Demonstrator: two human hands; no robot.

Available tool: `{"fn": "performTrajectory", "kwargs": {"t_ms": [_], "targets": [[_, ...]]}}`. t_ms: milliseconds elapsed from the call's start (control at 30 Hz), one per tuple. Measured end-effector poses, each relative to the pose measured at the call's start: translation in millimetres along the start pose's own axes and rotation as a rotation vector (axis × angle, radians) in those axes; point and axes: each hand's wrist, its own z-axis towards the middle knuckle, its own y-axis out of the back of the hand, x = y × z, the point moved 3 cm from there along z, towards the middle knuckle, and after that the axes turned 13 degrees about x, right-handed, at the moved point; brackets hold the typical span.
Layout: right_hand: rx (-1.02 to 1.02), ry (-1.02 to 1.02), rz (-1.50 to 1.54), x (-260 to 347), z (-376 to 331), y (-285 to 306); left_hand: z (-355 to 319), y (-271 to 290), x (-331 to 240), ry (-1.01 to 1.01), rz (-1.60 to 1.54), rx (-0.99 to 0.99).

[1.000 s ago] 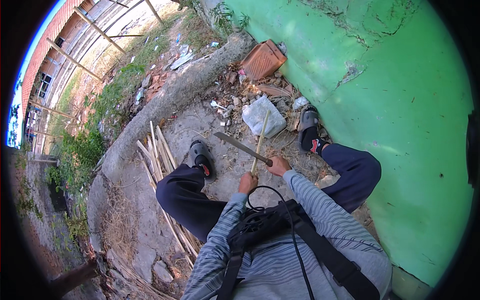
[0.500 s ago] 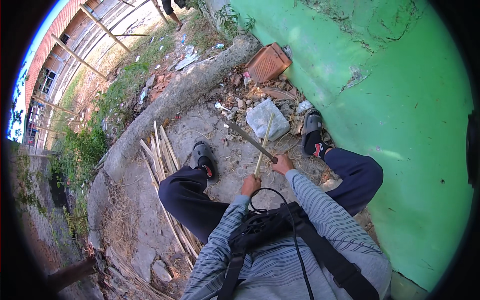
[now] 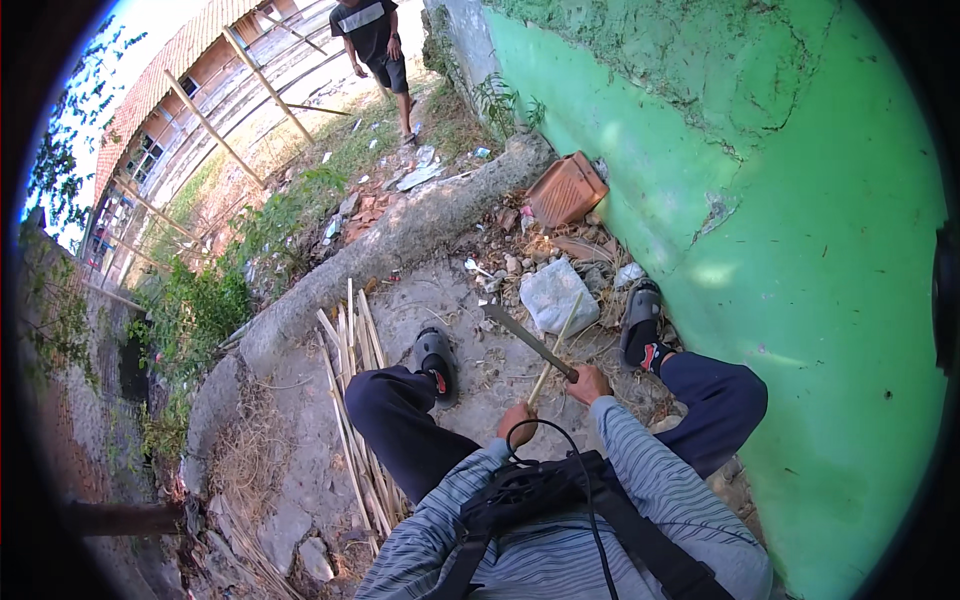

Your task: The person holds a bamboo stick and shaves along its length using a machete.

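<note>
My left hand is closed round the lower end of a thin, pale bamboo strip. The strip slants up and away, its far end over a whitish stone block. Just to the right, my right hand grips the handle of a machete. Its dark blade points up and left and crosses the strip. Whether blade and strip touch, I cannot tell. Beside my left leg lies a loose pile of similar bamboo strips.
A green wall rises on my right. A low concrete curb curves across the front and left. Ahead are an orange plastic container and rubble. Beyond the curb, a person in dark clothes is on the path. Bushes grow at left.
The view has tilted up, so the scene sits lower and further right. More of the person beyond the curb shows. Both hands keep their holds on the strip and the machete.
</note>
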Motion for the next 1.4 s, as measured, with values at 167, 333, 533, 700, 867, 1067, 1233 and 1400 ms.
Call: {"fn": "performTrajectory", "kwargs": {"t_ms": [167, 333, 533, 700, 867, 1067, 1233, 1400], "targets": [[0.046, 0.049, 0.078, -5, -19, -9, 15, -6, -2, -0.038, 0.079, 0.008], [0.081, 0.076, 0.018, 11, -38, -18, 13, -2, -1, -0.009, 0.115, -0.018], [0.133, 0.023, 0.128, 2, -51, -32, 12, -15, 3, -0.066, 0.323, 0.055], [0.091, -0.030, 0.176, -19, -57, -30, 10, -20, -24, -0.203, 0.415, 0.309], [-0.101, 0.058, 0.307, -2, -69, -4, 13, -7, -40, -0.117, 0.060, 0.050], [-0.286, 0.128, 0.349, 5, -49, 26, 31, 20, -85, -0.230, 0.060, -0.074], [-0.291, 0.106, 0.303, -10, -44, 16, 56, 2, -76, -0.124, -0.030, 0.060], [-0.111, -0.003, 0.246, -31, -52, 9, 78, -30, -70, -0.044, 0.015, 0.171]]}}
